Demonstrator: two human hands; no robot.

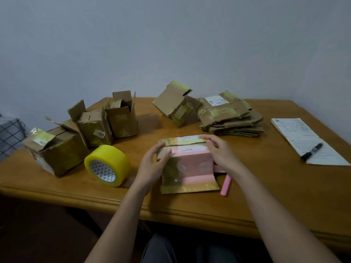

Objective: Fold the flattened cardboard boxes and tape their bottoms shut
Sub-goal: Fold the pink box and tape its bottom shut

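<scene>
Pink box [191, 164] stands on the wooden table [266, 186] near the front edge, about midway along it, far flap raised. Left hand [152, 164] grasps its left end, thumb curled onto the top; right hand [220, 152] grips the right end, fingers bent over the top flap. Yellow tape roll [107, 165] lies on its side just left of the left hand. Three folded boxes [91, 128] cluster toward the left edge. Flattened stack [229, 116] sits near the back edge, a tilted box [174, 105] leaning at its left. Black marker [311, 151] rests on papers [303, 139] by the right edge. Pink cutter [226, 184] lies beside the box's right end.
</scene>
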